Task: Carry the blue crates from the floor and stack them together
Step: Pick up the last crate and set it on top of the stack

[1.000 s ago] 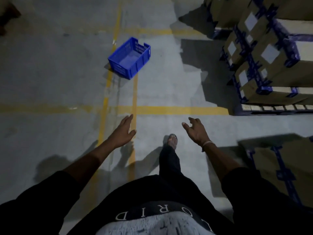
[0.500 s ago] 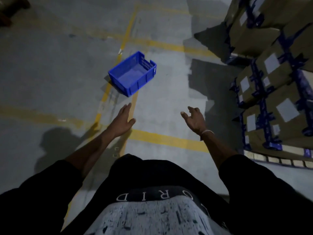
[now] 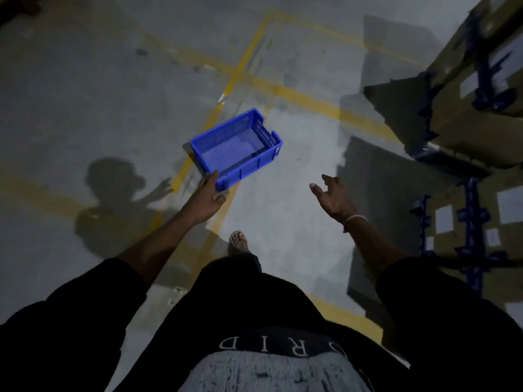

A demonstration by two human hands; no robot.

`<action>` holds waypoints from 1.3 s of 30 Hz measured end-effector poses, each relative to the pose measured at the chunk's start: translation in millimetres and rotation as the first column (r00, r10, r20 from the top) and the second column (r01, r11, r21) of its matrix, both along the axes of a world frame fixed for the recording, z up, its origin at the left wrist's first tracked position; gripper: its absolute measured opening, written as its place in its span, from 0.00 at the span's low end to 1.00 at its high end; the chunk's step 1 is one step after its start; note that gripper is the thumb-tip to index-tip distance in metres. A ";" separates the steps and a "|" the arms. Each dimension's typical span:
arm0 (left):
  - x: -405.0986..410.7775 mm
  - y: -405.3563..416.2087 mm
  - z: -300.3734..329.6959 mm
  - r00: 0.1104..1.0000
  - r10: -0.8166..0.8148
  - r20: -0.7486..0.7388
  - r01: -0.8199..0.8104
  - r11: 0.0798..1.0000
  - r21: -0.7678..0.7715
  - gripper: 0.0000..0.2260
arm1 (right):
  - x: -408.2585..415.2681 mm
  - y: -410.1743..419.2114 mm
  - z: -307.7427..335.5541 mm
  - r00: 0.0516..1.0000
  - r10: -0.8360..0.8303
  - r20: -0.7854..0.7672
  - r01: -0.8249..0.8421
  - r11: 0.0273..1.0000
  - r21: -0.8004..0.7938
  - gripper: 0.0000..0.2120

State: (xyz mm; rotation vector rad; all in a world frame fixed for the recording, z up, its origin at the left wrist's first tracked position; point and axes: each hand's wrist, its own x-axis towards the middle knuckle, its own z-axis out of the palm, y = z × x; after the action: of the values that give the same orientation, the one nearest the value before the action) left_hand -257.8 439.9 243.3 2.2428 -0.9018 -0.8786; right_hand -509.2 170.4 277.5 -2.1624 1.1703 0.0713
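Crate (image 3: pixel 236 145), blue and empty, sits on the grey floor (image 3: pixel 85 94) across a yellow line (image 3: pixel 215 117). The left hand (image 3: pixel 206 198) reaches with straight fingers at its near corner; whether they touch is unclear. The right hand (image 3: pixel 334 198) hangs apart, fingers loosely spread, holding nothing.

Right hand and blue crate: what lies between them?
Only bare grey floor separates the right hand from the blue crate, seen in the head view.
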 end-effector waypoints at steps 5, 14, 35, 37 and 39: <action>87.6 -63.9 -15.5 0.999 0.020 -0.025 -0.019 0.999 0.031 0.38 | 103.3 -88.7 -2.4 0.994 0.103 -0.030 -0.104 0.995 -0.009 0.34; 173.9 -148.3 -29.5 0.993 0.115 -0.014 -0.114 0.992 0.056 0.39 | 249.0 -222.1 -14.2 0.954 0.296 -0.044 -0.295 0.955 0.021 0.32; 219.8 -306.2 -195.1 0.834 0.546 -0.082 -0.510 0.819 0.264 0.32 | 471.2 -445.7 -234.2 0.655 0.722 -0.222 -0.683 0.692 0.234 0.31; 235.1 -298.4 -249.6 0.851 0.518 -0.086 -0.480 0.833 0.274 0.35 | 486.3 -449.6 -289.6 0.648 0.722 -0.244 -0.677 0.692 0.250 0.32; 253.1 -291.4 -306.7 0.857 0.509 -0.077 -0.467 0.831 0.301 0.38 | 500.4 -451.4 -346.5 0.635 0.722 -0.275 -0.671 0.692 0.268 0.32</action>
State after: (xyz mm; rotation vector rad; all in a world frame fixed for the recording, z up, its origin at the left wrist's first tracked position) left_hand -4.7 148.5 -63.4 2.4280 -0.1085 -0.9506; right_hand -8.7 -281.0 -69.0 -2.4057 0.3867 0.9088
